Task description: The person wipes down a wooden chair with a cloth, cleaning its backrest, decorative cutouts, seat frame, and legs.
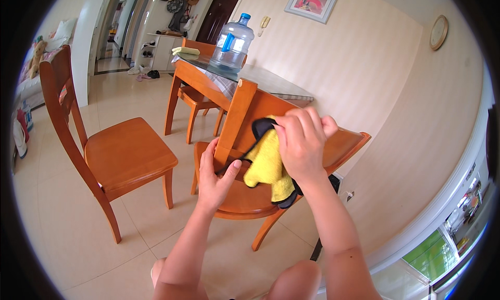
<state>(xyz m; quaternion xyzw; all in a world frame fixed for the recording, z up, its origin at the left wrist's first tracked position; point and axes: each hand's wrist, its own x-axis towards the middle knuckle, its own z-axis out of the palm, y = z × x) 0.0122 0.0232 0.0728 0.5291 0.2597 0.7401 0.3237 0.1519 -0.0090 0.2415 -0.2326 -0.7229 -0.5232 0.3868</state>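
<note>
A yellow plush cloth (266, 161) with black edging hangs bunched from my right hand (302, 144), which pinches it at the top. It lies against the backrest of an orange-brown wooden chair (238, 116), whose back faces me. My left hand (213, 179) is around the lower part of the backrest's left post, fingers on the outer side and thumb on the inner side. The cloth's black edge stretches toward this hand; whether the palm also grips it is hidden. Below the cloth shows part of the chair's seat (246, 206).
A second wooden chair (129, 155) stands at the left. Behind, a glass-topped table (269, 79) holds a large water bottle (234, 42) and a folded pale-green cloth (186, 50). Another chair (197, 97) is tucked beneath it. The wall (375, 97) runs along the right.
</note>
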